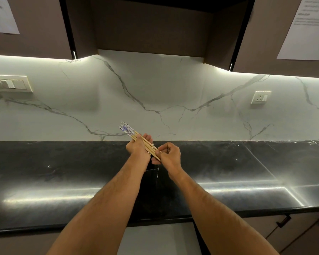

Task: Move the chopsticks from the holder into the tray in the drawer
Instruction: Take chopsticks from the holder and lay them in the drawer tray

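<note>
Above the middle of the black counter (63, 172), two bare hands meet around one bundle of chopsticks (136, 138), which holds about four or five wooden sticks, though the exact count is hard to tell where they overlap. The left hand (139, 149) is wrapped around the middle of the bundle, its blue-and-white patterned ends pointing up and left toward the marble wall (155, 89), while the right hand (168, 156) is curled and pinches the thin lower tips. On the wall are one switch plate (9, 83) at far left and one socket (261, 97) at right.
</note>
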{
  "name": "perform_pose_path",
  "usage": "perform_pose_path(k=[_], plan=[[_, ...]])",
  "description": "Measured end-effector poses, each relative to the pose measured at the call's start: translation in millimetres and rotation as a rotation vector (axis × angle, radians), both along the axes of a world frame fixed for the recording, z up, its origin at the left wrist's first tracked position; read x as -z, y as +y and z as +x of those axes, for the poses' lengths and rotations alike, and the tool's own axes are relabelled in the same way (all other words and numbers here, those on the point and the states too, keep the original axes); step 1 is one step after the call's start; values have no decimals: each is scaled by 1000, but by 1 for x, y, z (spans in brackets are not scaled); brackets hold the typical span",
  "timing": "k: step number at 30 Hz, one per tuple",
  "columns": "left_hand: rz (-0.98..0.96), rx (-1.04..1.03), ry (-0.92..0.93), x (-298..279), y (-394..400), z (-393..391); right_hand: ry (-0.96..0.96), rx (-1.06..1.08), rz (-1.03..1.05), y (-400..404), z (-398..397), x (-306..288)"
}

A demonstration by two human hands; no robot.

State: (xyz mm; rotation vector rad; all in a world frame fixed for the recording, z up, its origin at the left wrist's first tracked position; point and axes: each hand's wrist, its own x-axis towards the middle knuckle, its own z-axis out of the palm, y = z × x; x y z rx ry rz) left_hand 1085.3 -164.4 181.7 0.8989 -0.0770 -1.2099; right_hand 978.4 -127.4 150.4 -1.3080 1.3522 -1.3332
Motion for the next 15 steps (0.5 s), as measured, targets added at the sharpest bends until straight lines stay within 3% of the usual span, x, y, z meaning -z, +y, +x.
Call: perform_pose_path(k=[10,15], plan=[[25,63,-394,23,8,6,157,-249,96,-4,-17,-1],[-121,404,-589,43,27,12,138,-244,-45,-21,-28,-31]])
